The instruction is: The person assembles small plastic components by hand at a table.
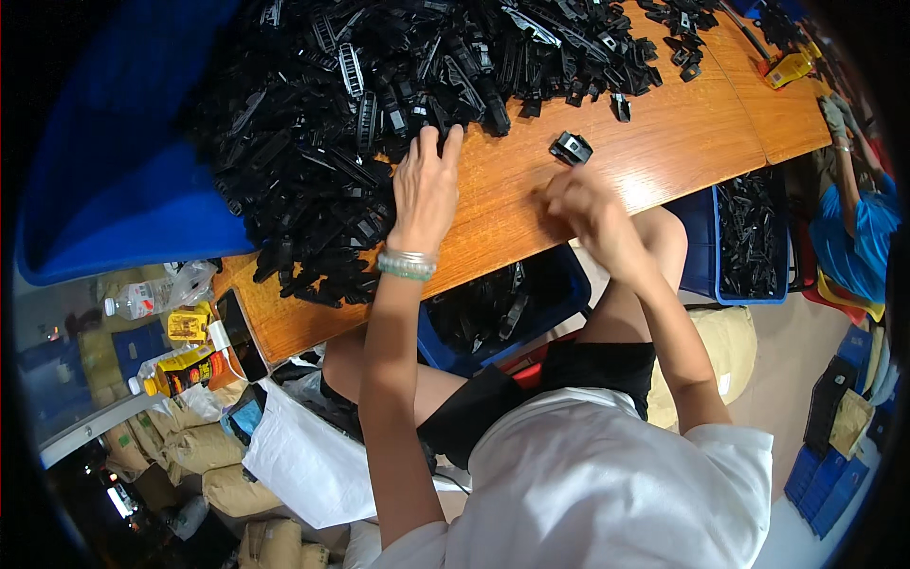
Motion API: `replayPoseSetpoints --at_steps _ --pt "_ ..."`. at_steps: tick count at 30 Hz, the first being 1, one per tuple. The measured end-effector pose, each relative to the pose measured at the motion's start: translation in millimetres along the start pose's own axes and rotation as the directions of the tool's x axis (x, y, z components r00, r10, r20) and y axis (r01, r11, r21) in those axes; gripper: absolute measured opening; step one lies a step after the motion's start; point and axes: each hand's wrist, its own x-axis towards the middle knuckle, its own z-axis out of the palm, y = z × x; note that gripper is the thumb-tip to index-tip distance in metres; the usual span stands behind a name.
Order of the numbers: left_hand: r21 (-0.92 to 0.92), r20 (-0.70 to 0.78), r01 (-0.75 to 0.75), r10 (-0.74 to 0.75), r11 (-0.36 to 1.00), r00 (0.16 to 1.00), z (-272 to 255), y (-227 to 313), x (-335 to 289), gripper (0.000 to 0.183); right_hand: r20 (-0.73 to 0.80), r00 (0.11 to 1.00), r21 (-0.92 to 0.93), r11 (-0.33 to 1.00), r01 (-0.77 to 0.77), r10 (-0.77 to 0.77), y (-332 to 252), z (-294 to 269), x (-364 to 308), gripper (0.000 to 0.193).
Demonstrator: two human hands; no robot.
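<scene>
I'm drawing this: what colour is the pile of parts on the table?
The pile is black, clearest in the head view.

I sit at a glossy wooden table. It carries a heap of black plastic parts; a loose black piece lies on my side of that heap, a yellow object to the heap's right.

No lettering reads clearly. Left of and below the left fingers, a clear bottle carries a red-and-white label; farther below, a yellow-capped bottle has a dark label with bright print too small to read. Up and right of the right fingers, a yellow container bears blurred marks.
</scene>
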Motion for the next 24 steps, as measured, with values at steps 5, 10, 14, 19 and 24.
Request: replayPoseSetpoints --at_steps 5,10,14,19,24 --pt "0.043 -0.058 -0.248 0.250 0.968 0.967 11.7 12.8 -11.4 0.026 -0.291 0.947 -0.279 0.935 -0.218 0.134 28.8 -8.4 25.2 0.016" --pt "-0.095 -0.091 -0.214 0.206 0.972 0.974 9.6 44.2 -39.1 0.033 -0.261 0.929 -0.209 0.925 -0.319 0.262 28.4 -6.7 31.6 0.022" --pt "-0.137 -0.060 -0.180 0.173 0.974 0.983 6.5 61.8 -55.4 0.034 -0.224 0.964 -0.395 0.890 -0.227 0.146 29.9 -7.1 31.9 0.026" --pt "-0.236 -0.033 -0.118 0.113 0.965 0.993 -3.0 65.0 -72.0 0.036 -0.358 0.934 -0.306 0.944 -0.123 0.005 21.2 -6.6 20.2 0.021" --pt "-0.430 0.011 -0.016 0.023 0.902 1.000 -11.2 60.7 -74.7 0.033 -0.237 0.971 -0.493 0.866 -0.086 -0.039 21.1 1.5 13.7 0.019"
